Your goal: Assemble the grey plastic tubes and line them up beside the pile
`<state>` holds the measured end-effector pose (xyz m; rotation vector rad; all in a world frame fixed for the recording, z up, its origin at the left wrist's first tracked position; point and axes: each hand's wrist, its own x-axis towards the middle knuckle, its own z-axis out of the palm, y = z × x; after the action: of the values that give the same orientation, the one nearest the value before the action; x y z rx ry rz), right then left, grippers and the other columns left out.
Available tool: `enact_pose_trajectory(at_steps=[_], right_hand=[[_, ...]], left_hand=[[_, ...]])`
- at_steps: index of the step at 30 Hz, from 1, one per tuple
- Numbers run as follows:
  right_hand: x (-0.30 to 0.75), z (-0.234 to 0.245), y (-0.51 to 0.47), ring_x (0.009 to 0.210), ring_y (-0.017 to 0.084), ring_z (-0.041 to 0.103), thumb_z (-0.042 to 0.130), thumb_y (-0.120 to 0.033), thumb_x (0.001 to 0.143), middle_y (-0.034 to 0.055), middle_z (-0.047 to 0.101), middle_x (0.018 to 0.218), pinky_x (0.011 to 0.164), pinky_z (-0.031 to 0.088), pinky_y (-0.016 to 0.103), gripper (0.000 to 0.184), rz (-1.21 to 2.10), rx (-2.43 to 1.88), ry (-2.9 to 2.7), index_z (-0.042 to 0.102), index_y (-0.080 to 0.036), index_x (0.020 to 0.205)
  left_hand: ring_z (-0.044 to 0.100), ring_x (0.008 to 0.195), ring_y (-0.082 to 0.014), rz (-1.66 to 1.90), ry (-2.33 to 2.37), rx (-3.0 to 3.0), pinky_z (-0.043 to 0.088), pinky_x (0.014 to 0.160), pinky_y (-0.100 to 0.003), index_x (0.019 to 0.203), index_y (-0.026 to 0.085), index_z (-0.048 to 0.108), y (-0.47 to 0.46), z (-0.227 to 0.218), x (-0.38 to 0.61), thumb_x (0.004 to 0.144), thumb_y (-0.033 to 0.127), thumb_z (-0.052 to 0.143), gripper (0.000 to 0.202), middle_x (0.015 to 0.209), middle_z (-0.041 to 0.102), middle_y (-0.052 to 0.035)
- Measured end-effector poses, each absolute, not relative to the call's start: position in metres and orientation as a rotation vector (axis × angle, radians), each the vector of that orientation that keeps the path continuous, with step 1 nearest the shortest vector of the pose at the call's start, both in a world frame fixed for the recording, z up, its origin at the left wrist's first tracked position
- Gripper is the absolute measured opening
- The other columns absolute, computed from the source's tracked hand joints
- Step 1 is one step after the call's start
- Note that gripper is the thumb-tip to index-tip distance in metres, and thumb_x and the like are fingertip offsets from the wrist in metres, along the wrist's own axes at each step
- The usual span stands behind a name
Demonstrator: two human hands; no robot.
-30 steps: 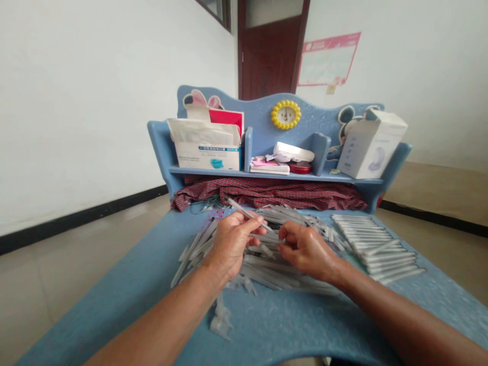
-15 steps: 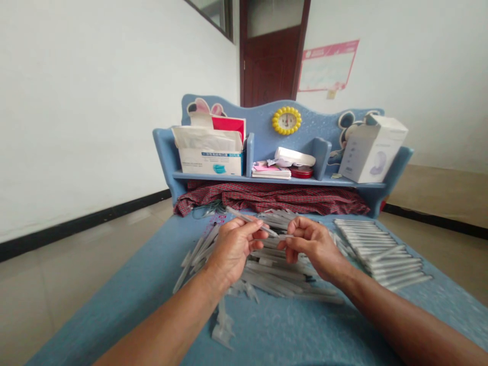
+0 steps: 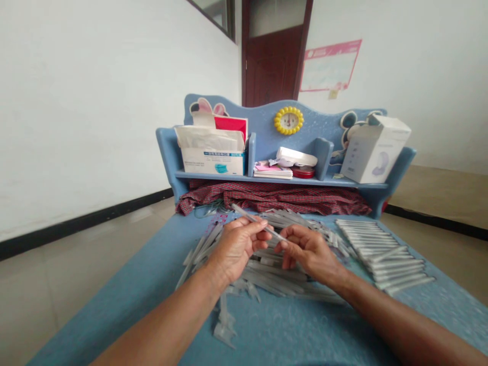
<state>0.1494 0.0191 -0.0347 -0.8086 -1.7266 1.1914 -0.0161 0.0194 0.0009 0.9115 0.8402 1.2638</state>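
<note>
My left hand (image 3: 237, 244) pinches a slim, whitish, see-through pen (image 3: 246, 212) between thumb and fingers. The pen slants from upper left down toward my right hand (image 3: 305, 250). There, thumb and index finger close on a small clear piece, which looks like a pen cap (image 3: 281, 238), at the pen's lower right end; fingertips partly cover it. Beneath both hands spreads a loose pile of similar pens (image 3: 267, 282). Several clear caps (image 3: 224, 325) lie nearer me, left of the middle.
To the right, pens (image 3: 385, 254) lie in a row on the blue table (image 3: 290, 335), with one across the others. Behind the pile is a folded red checked cloth (image 3: 274, 197). A shelf (image 3: 213, 177) at the back holds a mask box (image 3: 211, 160) and a white box (image 3: 375, 150).
My right hand has brought the small clear piece up against the end of the pen; a slight gap showed there before. My left hand keeps its grip. The view has shifted slightly.
</note>
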Motion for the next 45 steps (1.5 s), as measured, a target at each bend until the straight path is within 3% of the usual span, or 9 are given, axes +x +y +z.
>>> enact_pose_trajectory(at_steps=[5, 13, 27, 33, 38, 45], right_hand=[[0.150, -0.037, 0.013, 0.051, 0.009, 0.053, 0.045, -0.034, 0.086, -0.0005, 0.058, 0.067, 0.047, 0.040, 0.021, 0.017, 0.846, -0.952, -1.899, 0.049, -0.017, 0.086], [0.150, -0.030, 0.005, 0.047, 0.010, 0.045, 0.044, -0.028, 0.086, -0.0035, 0.049, 0.054, 0.049, 0.035, 0.022, 0.012, 0.454, -1.037, -2.000, 0.049, -0.019, 0.081], [0.150, -0.024, 0.006, 0.048, 0.009, 0.046, 0.043, -0.027, 0.087, -0.0029, 0.050, 0.057, 0.050, 0.036, 0.021, 0.013, 0.354, -0.989, -1.996, 0.051, -0.017, 0.084], [0.153, -0.010, 0.004, 0.052, 0.009, 0.048, 0.037, -0.035, 0.090, -0.0022, 0.052, 0.060, 0.052, 0.038, 0.020, 0.028, 0.228, -0.725, -2.125, 0.051, -0.014, 0.102], [0.153, -0.004, 0.008, 0.060, 0.010, 0.052, 0.034, -0.017, 0.088, 0.0007, 0.059, 0.072, 0.055, 0.039, 0.021, 0.028, -0.214, -0.664, -2.231, 0.045, -0.016, 0.114], [0.149, -0.009, 0.007, 0.059, 0.011, 0.047, 0.034, -0.019, 0.088, -0.0015, 0.056, 0.075, 0.049, 0.033, 0.023, 0.022, -0.629, -0.565, -2.371, 0.050, -0.019, 0.103]], left_hand=[[0.052, 0.044, -0.0063, 1.261, 0.954, 0.936, 0.040, 0.039, -0.015, 0.067, 0.012, 0.060, 0.020, 0.000, -0.016, 0.065, 0.014, 0.069, 0.010, 0.055, 0.057, 0.0015], [0.046, 0.039, -0.0048, 1.266, 0.922, 0.985, 0.036, 0.038, -0.016, 0.063, 0.012, 0.057, 0.015, 0.001, -0.011, 0.065, 0.018, 0.068, 0.014, 0.052, 0.056, 0.0014], [0.046, 0.041, -0.0058, 1.296, 0.878, 1.084, 0.037, 0.039, -0.017, 0.065, 0.012, 0.055, 0.014, 0.001, -0.009, 0.069, 0.025, 0.067, 0.018, 0.055, 0.057, 0.0012], [0.039, 0.035, -0.0038, 1.229, 0.962, 1.075, 0.028, 0.033, -0.014, 0.060, 0.015, 0.050, 0.018, 0.014, -0.019, 0.066, 0.033, 0.069, 0.028, 0.046, 0.049, 0.0053], [0.033, 0.034, -0.0031, 0.947, 1.024, 1.157, 0.023, 0.033, -0.014, 0.058, 0.016, 0.046, 0.019, 0.017, -0.019, 0.066, 0.044, 0.067, 0.036, 0.042, 0.043, 0.0075], [0.029, 0.038, -0.0041, 0.824, 1.087, 1.275, 0.021, 0.035, -0.016, 0.061, 0.018, 0.041, 0.016, 0.014, -0.016, 0.058, 0.053, 0.068, 0.044, 0.045, 0.035, 0.0093]])
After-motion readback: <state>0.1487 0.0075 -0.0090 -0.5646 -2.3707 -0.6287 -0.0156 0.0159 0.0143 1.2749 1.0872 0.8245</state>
